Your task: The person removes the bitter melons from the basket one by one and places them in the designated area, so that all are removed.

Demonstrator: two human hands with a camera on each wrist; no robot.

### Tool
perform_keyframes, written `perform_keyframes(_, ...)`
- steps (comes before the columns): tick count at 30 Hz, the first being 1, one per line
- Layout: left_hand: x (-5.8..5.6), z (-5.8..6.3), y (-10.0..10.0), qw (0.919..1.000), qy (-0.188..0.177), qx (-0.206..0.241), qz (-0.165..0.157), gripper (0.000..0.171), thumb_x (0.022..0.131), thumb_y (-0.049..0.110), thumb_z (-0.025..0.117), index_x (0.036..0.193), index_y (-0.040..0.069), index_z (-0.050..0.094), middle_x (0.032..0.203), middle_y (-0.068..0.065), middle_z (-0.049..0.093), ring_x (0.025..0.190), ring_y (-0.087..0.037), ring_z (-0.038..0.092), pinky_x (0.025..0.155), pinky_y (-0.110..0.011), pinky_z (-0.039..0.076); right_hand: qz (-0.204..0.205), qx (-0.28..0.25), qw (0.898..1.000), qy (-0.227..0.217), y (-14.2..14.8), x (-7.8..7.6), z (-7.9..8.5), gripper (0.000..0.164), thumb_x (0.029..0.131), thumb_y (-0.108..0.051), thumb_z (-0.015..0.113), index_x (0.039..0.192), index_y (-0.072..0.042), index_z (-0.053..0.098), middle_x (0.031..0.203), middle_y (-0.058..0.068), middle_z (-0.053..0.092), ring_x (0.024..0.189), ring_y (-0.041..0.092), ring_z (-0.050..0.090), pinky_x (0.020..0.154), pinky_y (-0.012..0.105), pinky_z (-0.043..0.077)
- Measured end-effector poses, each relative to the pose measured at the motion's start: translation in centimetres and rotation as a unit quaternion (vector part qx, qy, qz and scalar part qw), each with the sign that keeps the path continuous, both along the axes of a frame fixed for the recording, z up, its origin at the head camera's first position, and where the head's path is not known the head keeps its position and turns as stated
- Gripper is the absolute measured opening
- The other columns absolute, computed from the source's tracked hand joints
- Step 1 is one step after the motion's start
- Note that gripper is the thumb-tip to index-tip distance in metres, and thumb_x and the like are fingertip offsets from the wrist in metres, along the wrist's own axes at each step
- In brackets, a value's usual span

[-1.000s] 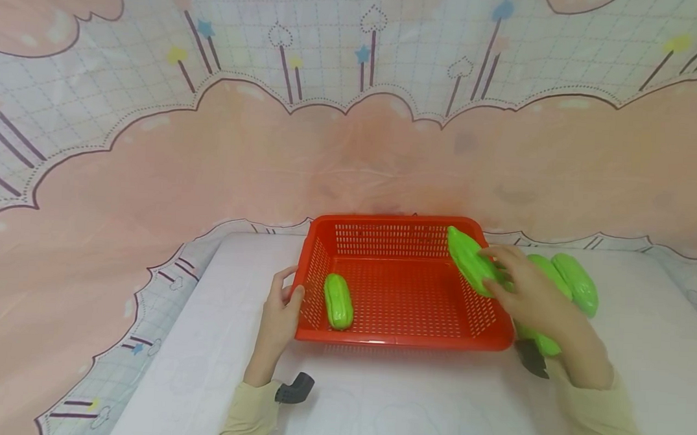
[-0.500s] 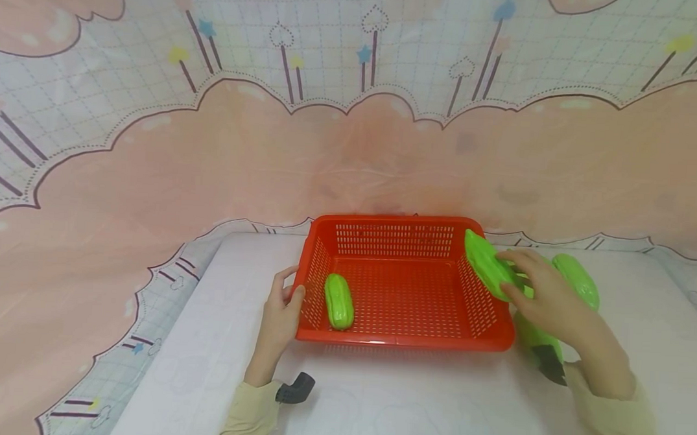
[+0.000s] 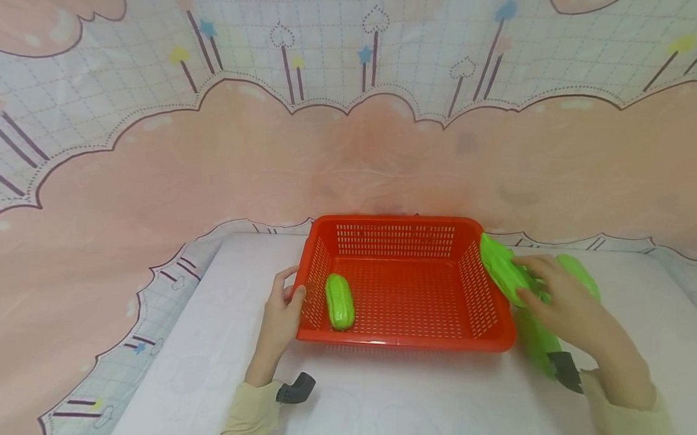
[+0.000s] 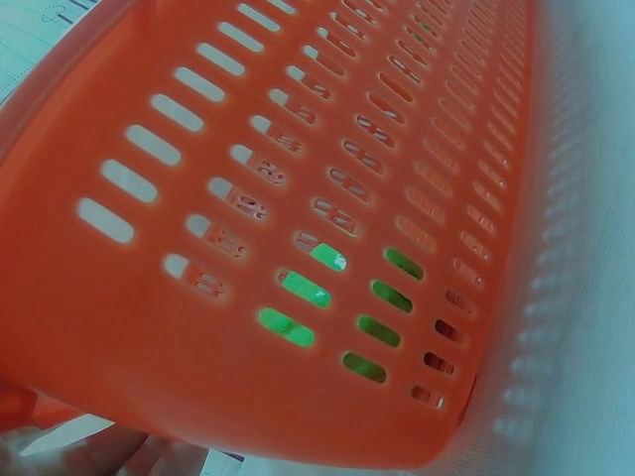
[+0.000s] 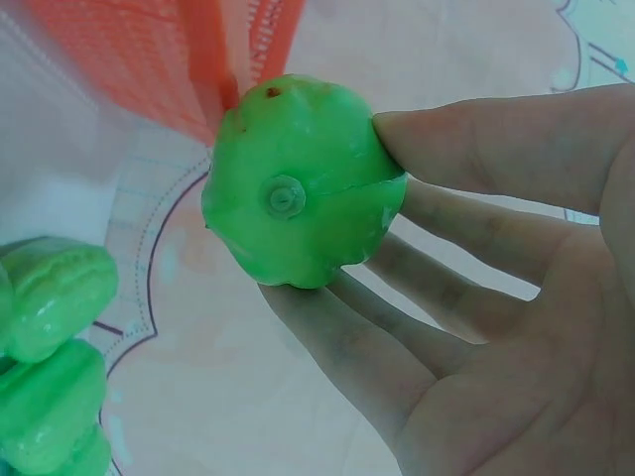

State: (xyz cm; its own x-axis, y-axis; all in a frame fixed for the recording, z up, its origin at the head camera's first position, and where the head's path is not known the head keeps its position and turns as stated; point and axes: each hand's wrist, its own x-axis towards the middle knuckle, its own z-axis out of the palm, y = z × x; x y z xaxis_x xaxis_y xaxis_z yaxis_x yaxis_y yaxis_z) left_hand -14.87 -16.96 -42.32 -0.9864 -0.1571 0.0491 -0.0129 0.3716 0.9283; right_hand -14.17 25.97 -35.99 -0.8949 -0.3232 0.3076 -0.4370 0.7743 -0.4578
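At the left end of a red plastic basket (image 3: 401,341), my left hand (image 3: 280,308) grips the rim, thumb on the near side. One light green ridged gourd (image 3: 339,301) lies inside, close to the left wall; its green shows through the slots in the left wrist view. My right hand (image 3: 575,312) pinches another green gourd (image 3: 504,270), which overlaps the right rim in the head view. The right wrist view shows this gourd's stem-scarred end (image 5: 286,196), with thumb and fingertips around its sides. My right hand partly hides the things behind it.
More green gourds lie on the white table (image 3: 387,401) right of the basket, one (image 3: 582,278) farther back and one (image 3: 536,342) beside the basket. A patterned cloth (image 3: 386,161) rises behind. Dark pieces (image 3: 296,388) sit at both wrists.
My right hand has moved to the right with the gourd, from over the basket's right part to its right rim. My left hand, the basket and the gourd inside have stayed put.
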Motion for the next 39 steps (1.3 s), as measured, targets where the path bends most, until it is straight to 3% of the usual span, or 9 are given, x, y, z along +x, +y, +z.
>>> perform_keyframes(5, 0.0, -0.1, -0.1, 1.0, 0.002, -0.002, 0.002, 0.044, 0.103, 0.013, 0.047, 0.146, 0.015, 0.04, 0.117, -0.025, 0.066, 0.097, -0.035, 0.067, 0.08, -0.047, 0.059, 0.004, -0.01, 1.0, 0.004, 0.7, 0.2, -0.2, 0.048, 0.086, 0.003, 0.068, 0.132, 0.007, 0.051, 0.12, 0.022, 0.055, 0.1, 0.042, 0.062, 0.078, 0.051, 0.055)
perform_keyframes(8, -0.1, -0.2, -0.2, 1.0, 0.002, -0.003, 0.003, 0.043, 0.103, 0.013, 0.047, 0.146, 0.015, 0.04, 0.117, -0.025, 0.066, 0.096, -0.034, 0.067, 0.08, -0.047, 0.059, 0.008, -0.019, 1.0, 0.002, 1.2, 0.2, -0.5, 0.049, 0.085, 0.006, 0.068, 0.131, 0.008, 0.051, 0.116, 0.019, 0.055, 0.101, 0.041, 0.061, 0.078, 0.033, 0.058)
perform_keyframes(10, -0.1, -0.2, -0.2, 1.0, 0.001, -0.002, 0.003, 0.043, 0.103, 0.013, 0.047, 0.146, 0.016, 0.04, 0.118, -0.024, 0.066, 0.097, -0.034, 0.067, 0.08, -0.047, 0.059, 0.009, -0.023, 1.0, 0.002, 1.6, 0.2, -0.8, 0.049, 0.085, 0.007, 0.068, 0.131, 0.008, 0.051, 0.112, 0.017, 0.055, 0.101, 0.041, 0.06, 0.078, 0.027, 0.057)
perform_keyframes(12, -0.1, -0.2, -0.2, 1.0, 0.001, -0.002, 0.002, 0.043, 0.103, 0.013, 0.047, 0.146, 0.015, 0.04, 0.119, -0.024, 0.066, 0.098, -0.033, 0.067, 0.081, -0.047, 0.058, 0.008, -0.026, 1.0, -0.007, 2.0, 0.3, -1.0, 0.05, 0.086, 0.007, 0.068, 0.132, 0.008, 0.05, 0.114, 0.017, 0.053, 0.102, 0.044, 0.06, 0.08, 0.03, 0.057)
perform_keyframes(15, -0.1, -0.1, -0.2, 1.0, -0.001, -0.002, 0.003, 0.043, 0.104, 0.013, 0.047, 0.146, 0.016, 0.04, 0.12, -0.024, 0.066, 0.099, -0.033, 0.067, 0.082, -0.047, 0.058, 0.004, -0.023, 1.0, -0.018, 2.6, 0.4, -1.3, 0.05, 0.087, 0.007, 0.067, 0.134, 0.008, 0.049, 0.118, 0.021, 0.051, 0.102, 0.048, 0.061, 0.082, 0.05, 0.054)
perform_keyframes(18, -0.2, -0.1, -0.2, 1.0, -0.004, -0.003, 0.004, 0.043, 0.104, 0.014, 0.046, 0.146, 0.016, 0.04, 0.121, -0.023, 0.066, 0.1, -0.034, 0.066, 0.084, -0.048, 0.058, -0.002, -0.014, 1.0, -0.026, 3.0, 0.5, -1.5, 0.05, 0.087, 0.006, 0.067, 0.134, 0.008, 0.048, 0.127, 0.027, 0.048, 0.102, 0.051, 0.061, 0.083, 0.058, 0.05)
perform_keyframes(30, -0.3, -0.2, -0.2, 1.0, 0.002, -0.006, 0.003, 0.043, 0.103, 0.013, 0.047, 0.146, 0.015, 0.041, 0.118, -0.023, 0.066, 0.097, -0.032, 0.067, 0.081, -0.044, 0.058, -0.021, 0.011, 0.999, -0.024, 4.7, 0.7, -2.5, 0.049, 0.085, 0.005, 0.069, 0.13, 0.009, 0.05, 0.137, 0.036, 0.044, 0.096, 0.051, 0.063, 0.078, 0.059, 0.052)
perform_keyframes(39, -0.2, -0.2, -0.2, 1.0, -0.004, -0.005, 0.005, 0.043, 0.103, 0.014, 0.047, 0.146, 0.015, 0.04, 0.12, -0.023, 0.066, 0.099, -0.034, 0.067, 0.082, -0.047, 0.058, -0.038, 0.014, 0.998, -0.047, 5.7, 1.2, -3.3, 0.051, 0.086, 0.002, 0.069, 0.132, 0.009, 0.049, 0.126, 0.032, 0.052, 0.096, 0.052, 0.062, 0.077, 0.062, 0.051)
